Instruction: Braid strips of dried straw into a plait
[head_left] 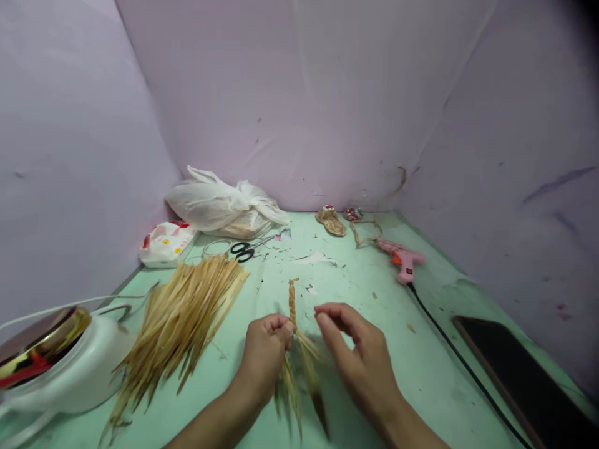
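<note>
A short braid of dried straw (292, 300) stands out from the fingers of my left hand (269, 349), which pinches it at its lower end. Below the pinch, loose straw strands (309, 368) fan out toward me, some blurred. My right hand (358, 349) is just right of the braid, apart from it, with thumb and fingers curved and a gap between them; nothing shows in it. Left of my left hand lies a thick bundle of dried straw strips (187, 318).
Black-handled scissors (244, 252), a knotted white plastic bag (219, 202) and a tissue pack (167, 243) lie back left. A white appliance (88, 362) stands at left. A small woven slipper (331, 222) sits at the back. At right are a pink glue gun (403, 259), its cord and a dark phone (519, 374).
</note>
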The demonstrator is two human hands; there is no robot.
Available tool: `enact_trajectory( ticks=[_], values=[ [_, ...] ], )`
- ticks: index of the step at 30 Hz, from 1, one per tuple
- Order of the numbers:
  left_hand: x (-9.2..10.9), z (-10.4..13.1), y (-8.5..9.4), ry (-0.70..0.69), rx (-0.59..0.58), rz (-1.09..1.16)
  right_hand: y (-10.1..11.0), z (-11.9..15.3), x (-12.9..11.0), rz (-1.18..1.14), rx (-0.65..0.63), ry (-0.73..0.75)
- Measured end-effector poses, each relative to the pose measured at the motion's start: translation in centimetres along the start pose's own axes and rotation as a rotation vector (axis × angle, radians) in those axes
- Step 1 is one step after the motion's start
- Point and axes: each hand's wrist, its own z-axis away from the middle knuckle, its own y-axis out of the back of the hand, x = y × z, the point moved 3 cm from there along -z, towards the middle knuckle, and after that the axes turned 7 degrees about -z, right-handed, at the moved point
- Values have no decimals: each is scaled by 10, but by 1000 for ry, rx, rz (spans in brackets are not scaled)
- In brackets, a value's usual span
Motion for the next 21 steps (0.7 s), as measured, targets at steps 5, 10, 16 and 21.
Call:
enact_trajectory(
  ticks=[5, 10, 16, 21],
  values=[
    [-8, 0, -5, 72, -228, 104, -26, -6, 26, -651, -292, -709],
    [1, -3, -5, 66, -263, -22, -27, -4, 36, -465, -380, -686],
    [7, -4, -4, 38, -209, -168, -23, -6, 41, -319, -399, -585],
    [-1, -8, 1, -63, -208, -246, -25, -2, 38, -363, -328, -459]
  ],
)
